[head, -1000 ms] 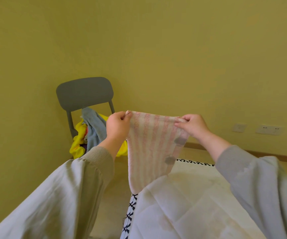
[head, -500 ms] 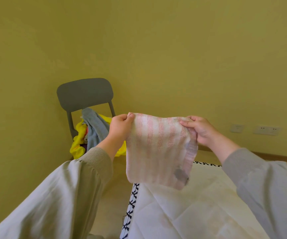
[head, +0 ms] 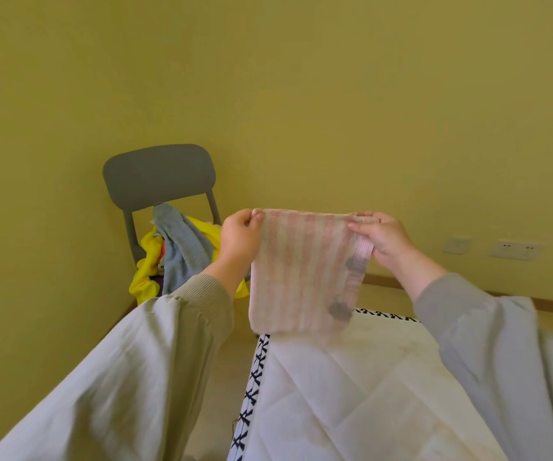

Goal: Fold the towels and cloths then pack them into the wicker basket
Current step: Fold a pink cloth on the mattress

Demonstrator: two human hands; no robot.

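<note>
Fingertips [head: 255, 215] of the left hand [head: 240, 239] curl over and pinch the upper left corner of the striped towel [head: 301, 271]. Thumb and fingers of the right hand [head: 386, 239] pinch the upper right corner. The top edge is stretched level between both hands. The towel, pink and white, hangs in the air with dark grey patches near its right edge. Its lower hem is just over the white quilted cover [head: 351, 394]; whether they touch cannot be told. Behind the left hand, a grey chair [head: 158, 176] against the yellow wall [head: 301, 94] holds a pile of cloths [head: 182, 247], yellow and blue.
</note>
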